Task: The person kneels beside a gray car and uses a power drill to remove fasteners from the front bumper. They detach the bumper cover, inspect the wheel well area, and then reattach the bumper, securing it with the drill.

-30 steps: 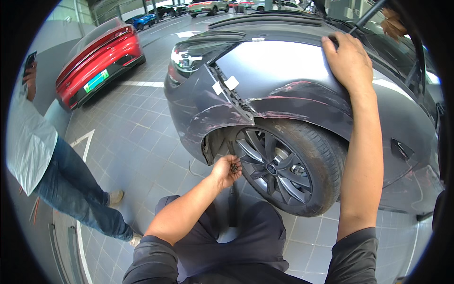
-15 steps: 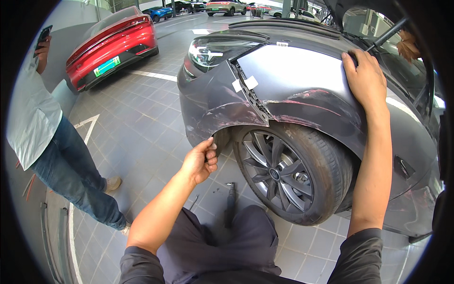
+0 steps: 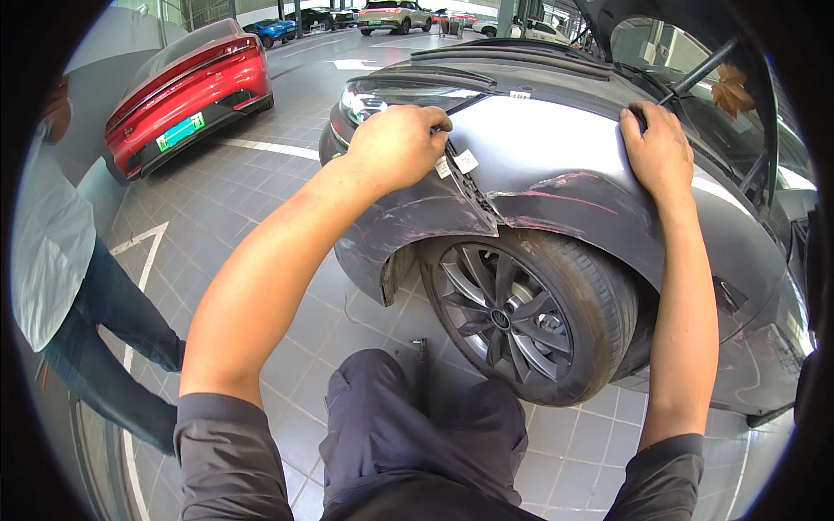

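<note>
A dark grey car stands before me, with a scratched bumper (image 3: 396, 213) and a silver-and-grey front fender (image 3: 543, 143). Between them runs an uneven gap with black clips, crossed by white tape pieces (image 3: 466, 161). My left hand (image 3: 400, 146) is closed at the top of that gap, beside the headlight (image 3: 363, 100). Its fingertips are curled, and what they hold is hidden. My right hand (image 3: 658, 152) lies on the fender's upper rear part, its fingers bent over the edge. Below is the front wheel (image 3: 530, 317), under the scraped red-marked arch.
A slim dark power tool (image 3: 422, 369) is on the tiled floor between my knees. At left stands a person (image 3: 65, 252) in a light top and jeans. Behind are a red car (image 3: 195, 91) and other parked cars. A strut (image 3: 705, 68) holds the hood up.
My left hand has risen from the bumper's lower wheel-arch edge to the top of the gap. My right hand stays on the fender, its fingers more bent. The person at left has shifted.
</note>
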{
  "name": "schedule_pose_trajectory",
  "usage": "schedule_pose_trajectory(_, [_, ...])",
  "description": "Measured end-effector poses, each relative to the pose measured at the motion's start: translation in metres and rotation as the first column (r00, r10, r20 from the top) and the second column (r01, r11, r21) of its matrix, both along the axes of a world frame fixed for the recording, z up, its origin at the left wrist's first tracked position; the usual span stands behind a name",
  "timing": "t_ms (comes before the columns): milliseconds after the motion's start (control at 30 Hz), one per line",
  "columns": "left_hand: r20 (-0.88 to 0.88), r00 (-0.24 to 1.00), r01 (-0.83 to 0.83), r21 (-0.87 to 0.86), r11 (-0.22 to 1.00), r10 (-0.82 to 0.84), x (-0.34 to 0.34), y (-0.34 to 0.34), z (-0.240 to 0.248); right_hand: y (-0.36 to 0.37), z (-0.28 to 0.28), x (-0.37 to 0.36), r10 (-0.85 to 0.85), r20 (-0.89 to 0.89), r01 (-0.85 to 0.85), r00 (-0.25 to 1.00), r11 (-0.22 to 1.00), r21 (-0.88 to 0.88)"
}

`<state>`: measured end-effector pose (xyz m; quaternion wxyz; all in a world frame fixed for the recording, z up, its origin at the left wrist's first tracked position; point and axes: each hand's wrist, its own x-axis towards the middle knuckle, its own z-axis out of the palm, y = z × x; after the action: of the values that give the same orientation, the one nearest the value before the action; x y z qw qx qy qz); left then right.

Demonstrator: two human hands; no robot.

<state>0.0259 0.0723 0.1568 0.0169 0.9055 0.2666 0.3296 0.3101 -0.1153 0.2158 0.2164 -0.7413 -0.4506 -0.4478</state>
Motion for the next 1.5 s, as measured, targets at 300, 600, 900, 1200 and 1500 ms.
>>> schedule_pose_trajectory(300, [0.096, 0.976, 0.176, 0.183, 0.967, -0.195, -0.003, 0.023, -0.019, 0.005, -0.005, -0.004, -0.059, -0.048, 0.059, 0.997, 0.998, 0.002])
schedule_pose_trajectory(600, [0.270, 0.958, 0.208, -0.412, 0.887, -0.099, -0.029, 0.028, -0.089, 0.007, -0.005, -0.003, -0.098, -0.047, 0.100, 0.994, 0.994, 0.032])
schedule_pose_trajectory(900, [0.285, 0.954, 0.146, -0.164, 0.976, -0.094, -0.007, 0.032, -0.103, 0.014, -0.003, -0.004, -0.125, -0.081, 0.128, 0.989, 0.991, 0.032])
schedule_pose_trajectory(1200, [0.330, 0.939, 0.152, -0.150, 0.977, -0.096, -0.003, 0.044, -0.128, 0.017, -0.003, 0.000, -0.023, -0.052, 0.028, 0.998, 0.995, 0.096])
schedule_pose_trajectory(1500, [0.391, 0.883, 0.257, 0.060, 0.965, -0.260, -0.012, 0.052, -0.120, 0.020, -0.023, -0.007, -0.075, -0.104, 0.099, 0.992, 0.964, 0.246])
